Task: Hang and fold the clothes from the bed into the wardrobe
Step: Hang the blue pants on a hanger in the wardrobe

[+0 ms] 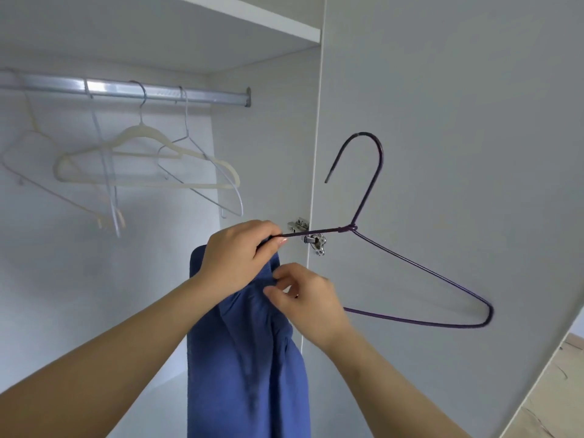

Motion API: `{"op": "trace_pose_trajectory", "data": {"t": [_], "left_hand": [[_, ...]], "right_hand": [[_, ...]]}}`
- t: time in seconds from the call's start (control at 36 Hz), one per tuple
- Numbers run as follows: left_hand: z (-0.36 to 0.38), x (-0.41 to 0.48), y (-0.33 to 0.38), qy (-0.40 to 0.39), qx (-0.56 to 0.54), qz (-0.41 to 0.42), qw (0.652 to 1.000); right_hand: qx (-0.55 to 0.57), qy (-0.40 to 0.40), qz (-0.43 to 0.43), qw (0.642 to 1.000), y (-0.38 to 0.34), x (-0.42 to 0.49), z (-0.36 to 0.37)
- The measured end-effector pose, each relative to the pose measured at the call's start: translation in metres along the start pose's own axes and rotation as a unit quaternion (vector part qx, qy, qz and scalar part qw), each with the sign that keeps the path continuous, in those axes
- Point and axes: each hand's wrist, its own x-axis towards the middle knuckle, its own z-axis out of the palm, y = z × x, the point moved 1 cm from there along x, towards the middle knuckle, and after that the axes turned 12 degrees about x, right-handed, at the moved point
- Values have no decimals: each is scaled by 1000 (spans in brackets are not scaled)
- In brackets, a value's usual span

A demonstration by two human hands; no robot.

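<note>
A blue garment (249, 352) hangs in front of the open wardrobe (268, 153), draped over one arm of a dark purple wire hanger (420, 270). The left hand (240, 257) grips that hanger arm and the cloth's top together; the right hand (306, 298) pinches a fold of the fabric just beneath. Behind, empty hangers (142, 162) dangle from the metal rail (126, 90).
</note>
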Motion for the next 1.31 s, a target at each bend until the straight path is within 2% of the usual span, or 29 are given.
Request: {"op": "trace_pose_trajectory", "data": {"t": [0.19, 0.31, 0.39, 0.47, 0.58, 0.75, 0.89, 1.0, 1.08, 1.31], "left_hand": [[-11, -9, -16, -9, 23, -24, 999], [-18, -13, -29, -10, 43, -38, 998], [-26, -14, -39, -5, 51, -50, 997], [-34, -15, -50, 2, 51, -75, 996], [-48, -14, -66, 18, 53, -91, 994], [-71, -13, -94, 30, 79, -114, 990], [-79, -19, -108, -9, 129, -91, 987], [-85, -27, -116, -28, 179, -58, 982], [-87, -32, -122, -40, 189, -62, 979], [-101, -40, -126, -50, 191, -43, 979]], "right_hand": [[7, -94, 8, 996, -9, 10, 24], [99, -145, 73, 982, -13, 12, 31], [215, -166, 126, 954, -8, 9, 35], [253, -183, 144, 939, 0, 7, 32], [163, -232, 144, 948, 18, 4, 23], [-74, -269, 118, 953, 42, -1, 0], [-179, -191, 2, 965, 47, 5, -17], [-211, -123, -49, 968, 52, 12, -30], [-259, -110, -54, 958, 61, 18, -38], [-303, -93, -21, 948, 71, 25, -51]]}}
